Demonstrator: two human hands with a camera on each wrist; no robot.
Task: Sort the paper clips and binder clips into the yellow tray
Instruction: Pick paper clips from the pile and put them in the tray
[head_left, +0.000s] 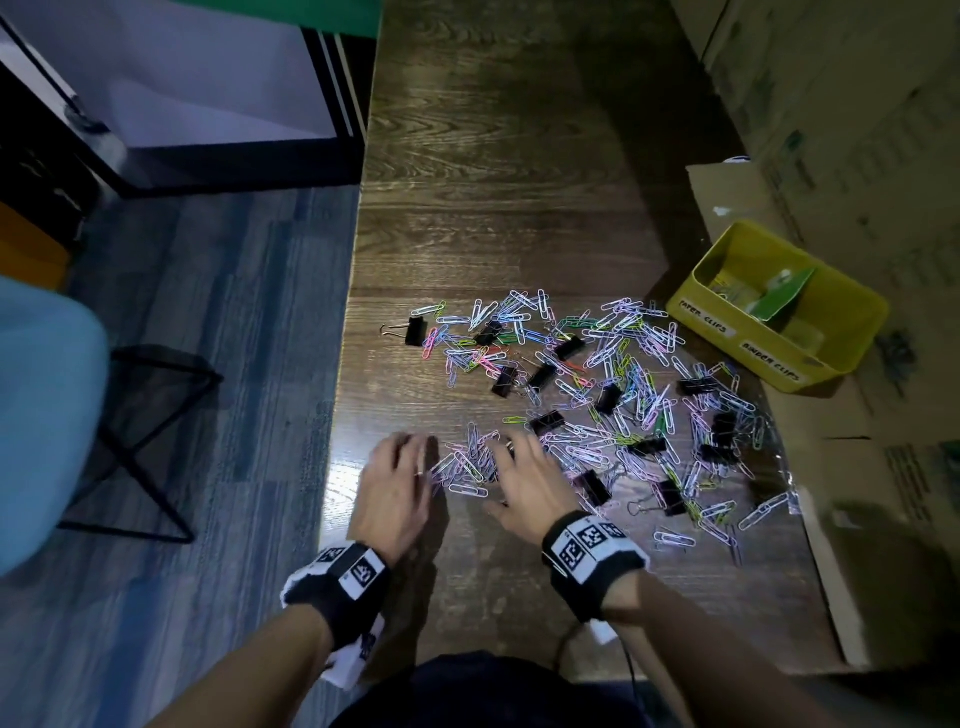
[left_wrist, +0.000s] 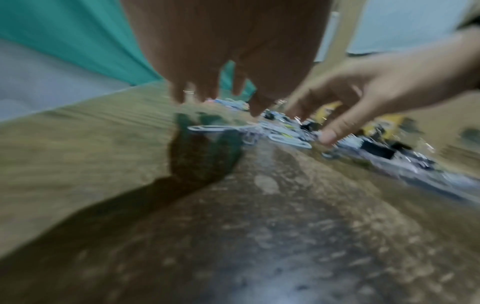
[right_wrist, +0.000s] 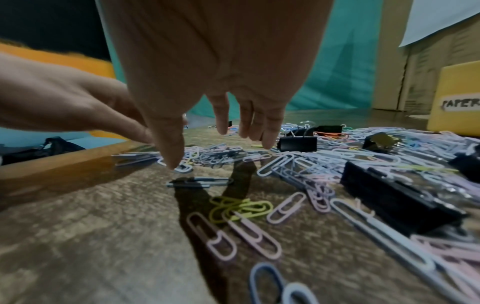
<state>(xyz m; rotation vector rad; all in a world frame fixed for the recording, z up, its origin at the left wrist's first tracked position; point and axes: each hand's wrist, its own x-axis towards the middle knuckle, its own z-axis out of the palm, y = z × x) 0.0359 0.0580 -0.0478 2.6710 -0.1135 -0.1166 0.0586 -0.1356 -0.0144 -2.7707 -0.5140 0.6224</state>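
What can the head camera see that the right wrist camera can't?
Only the head view shows the whole yellow tray with both labels, its green divider, and the wristbands.

Only the right wrist view shows the right hand's thumb tip touching a paper clip, plus a tangle of yellow-green paper clips up close.

Both show the left hand, the black binder clips and the wooden table.
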